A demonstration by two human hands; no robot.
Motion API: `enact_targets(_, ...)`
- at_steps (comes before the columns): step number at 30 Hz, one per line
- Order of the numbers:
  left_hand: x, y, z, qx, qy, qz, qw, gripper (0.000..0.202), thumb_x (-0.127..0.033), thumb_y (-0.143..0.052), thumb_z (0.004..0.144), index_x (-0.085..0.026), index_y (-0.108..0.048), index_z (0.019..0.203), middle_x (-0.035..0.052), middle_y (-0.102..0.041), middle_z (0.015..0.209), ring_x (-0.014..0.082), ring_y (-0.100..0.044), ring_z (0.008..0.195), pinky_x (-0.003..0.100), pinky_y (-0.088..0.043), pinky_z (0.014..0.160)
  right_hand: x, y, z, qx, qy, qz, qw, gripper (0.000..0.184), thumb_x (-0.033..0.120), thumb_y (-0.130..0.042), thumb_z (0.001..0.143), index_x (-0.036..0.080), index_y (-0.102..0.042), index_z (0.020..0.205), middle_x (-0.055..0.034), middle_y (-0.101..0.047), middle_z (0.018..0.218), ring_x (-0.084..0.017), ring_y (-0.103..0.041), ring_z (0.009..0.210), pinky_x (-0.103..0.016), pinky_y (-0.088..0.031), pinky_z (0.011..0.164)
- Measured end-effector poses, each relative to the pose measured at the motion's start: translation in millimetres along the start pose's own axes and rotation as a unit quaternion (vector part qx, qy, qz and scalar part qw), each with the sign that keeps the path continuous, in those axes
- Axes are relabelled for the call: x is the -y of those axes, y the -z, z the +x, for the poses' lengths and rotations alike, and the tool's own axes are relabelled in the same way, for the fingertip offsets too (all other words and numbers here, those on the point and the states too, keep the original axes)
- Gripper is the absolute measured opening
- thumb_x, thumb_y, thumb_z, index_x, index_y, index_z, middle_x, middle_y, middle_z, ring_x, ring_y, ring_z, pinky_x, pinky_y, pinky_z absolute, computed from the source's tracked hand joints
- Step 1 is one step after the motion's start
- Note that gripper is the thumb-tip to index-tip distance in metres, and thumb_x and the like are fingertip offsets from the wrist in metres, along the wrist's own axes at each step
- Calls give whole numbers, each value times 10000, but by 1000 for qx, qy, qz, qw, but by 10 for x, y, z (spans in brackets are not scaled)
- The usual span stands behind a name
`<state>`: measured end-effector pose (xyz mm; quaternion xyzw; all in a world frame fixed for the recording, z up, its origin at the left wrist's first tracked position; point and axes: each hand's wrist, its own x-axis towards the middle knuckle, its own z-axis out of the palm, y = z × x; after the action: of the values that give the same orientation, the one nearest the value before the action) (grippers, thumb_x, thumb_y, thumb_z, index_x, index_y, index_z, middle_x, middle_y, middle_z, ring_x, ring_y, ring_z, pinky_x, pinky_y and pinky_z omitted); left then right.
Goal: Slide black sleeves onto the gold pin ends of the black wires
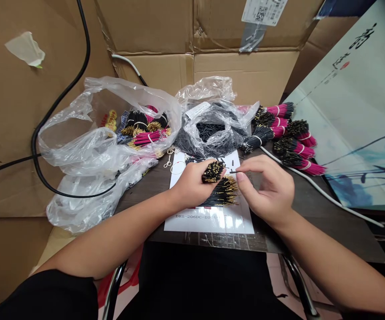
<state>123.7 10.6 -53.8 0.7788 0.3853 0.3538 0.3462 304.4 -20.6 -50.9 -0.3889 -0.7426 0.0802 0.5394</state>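
Gripping a bundle of gold-tipped black wires [213, 172] in a closed left hand [190, 184], the person pinches a short black piece [233, 171] between thumb and forefinger of the right hand [266, 189], just beside the bundle. More wires [222, 193] lie beneath, on a printed white sheet [209, 222] on the dark surface [309, 213]; pink-sleeved wire bundles [299, 149] and plastic bags [109, 129] sit beyond.

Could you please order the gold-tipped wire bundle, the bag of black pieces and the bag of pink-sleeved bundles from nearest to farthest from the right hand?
From the right hand:
1. Gold-tipped wire bundle: left, on printed sheet.
2. Bag of black pieces: ahead-left.
3. Bag of pink-sleeved bundles: far left.
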Motion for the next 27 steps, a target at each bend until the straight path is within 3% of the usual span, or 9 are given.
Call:
enact_targets(8, 79, -4, -33, 31, 1, 95, 995, 86, -231, -554, 765, -151, -526, 780, -22, -542, 653, 76, -446, 606, 196, -344, 599, 106, 25, -31, 59, 92, -11, 994, 310, 70, -672, 722, 216, -640, 994, -21, -660, 862, -148, -616, 793, -332, -525, 727)
enact_targets(13, 83, -3, -31, 37, 5, 124, 992, 73, -186, -516, 754, -163, -540, 819, -13, -578, 687, 93, -493, 631, 204, -358, 613, 74, 32, -41, 67, 98, -34, 992, 328, 64, -684, 715, 213, -645, 1005, -19, -654, 851, -143, -600, 781, -332, -511, 719)
enact_targets(27, 73, -1, -14, 36, 12, 163, 986, 52, -206, -500, 750, -167, -516, 780, -8, -561, 653, 96, -452, 581, 216, -307, 574, 14, 46, -68, 70, 132, -97, 984, 344, 115, -686, 735, 245, -650, 1051, -17, -663, 853, -154, -584, 780, -343, -490, 727)
